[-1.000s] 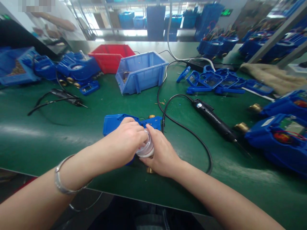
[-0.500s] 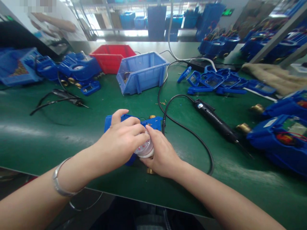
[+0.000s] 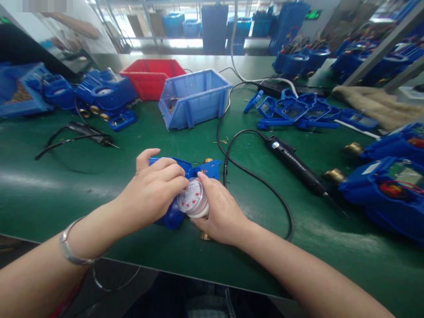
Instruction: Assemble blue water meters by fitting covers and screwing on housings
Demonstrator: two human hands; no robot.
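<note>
My right hand (image 3: 223, 210) is closed around the side of a round water meter dial (image 3: 192, 197), which has a clear cover, red pointers and a white base. The dial is tilted so its face shows. Against its upper left edge rests my left hand (image 3: 154, 187), fingers curled together and index finger raised; what its fingertips pinch, if anything, is hidden. Beneath both hands lies a blue plastic housing (image 3: 172, 217), partly covered, with brass fittings (image 3: 206, 236) sticking out at the near and far ends.
A black electric screwdriver (image 3: 296, 165) lies to the right, its cable looping near my right hand. Another screwdriver (image 3: 88, 131) lies left. Loose screws (image 3: 225, 141), a blue bin (image 3: 198, 104) and a red bin (image 3: 145, 81) are beyond. Blue meter housings (image 3: 380, 190) stand at right.
My left hand has slid left off the dial's face, uncovering the red pointers. My right hand keeps its hold on the dial.
</note>
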